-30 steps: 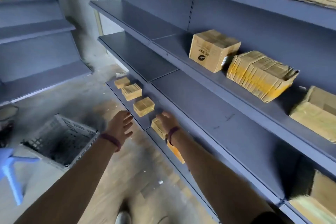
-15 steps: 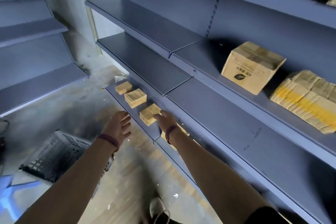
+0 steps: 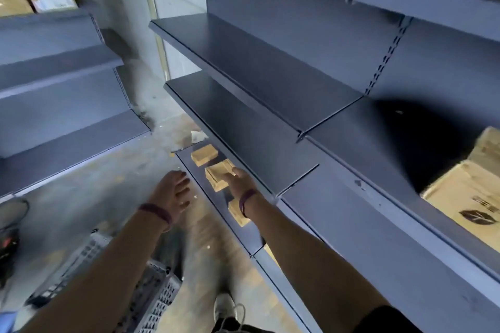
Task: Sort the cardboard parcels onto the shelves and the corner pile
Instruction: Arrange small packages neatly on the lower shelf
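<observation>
Head view: reaching down with the right hand (image 3: 239,180) onto a small cardboard parcel (image 3: 215,180) lying on the bottom shelf (image 3: 200,180), touching its top with the fingers (image 3: 228,174), not showing whether pinching or merely pressing. Hanging the left hand (image 3: 173,192) empty, loosely spread, over the floor (image 3: 81,211). Probably worth clamping both long sides before lifting, and drawing outward to avoid knocking the shelf above.

Bottom shelf (image 3: 207,197): far parcel (image 3: 204,154), middle parcel (image 3: 215,177), near parcel (image 3: 236,215) in a row. Right hand (image 3: 239,181) over the middle parcel; left hand (image 3: 173,192) left of the shelf, above the floor. Crate (image 3: 151,292) nearer, on the floor. Large box (image 3: 465,197) on a higher shelf, right.
</observation>
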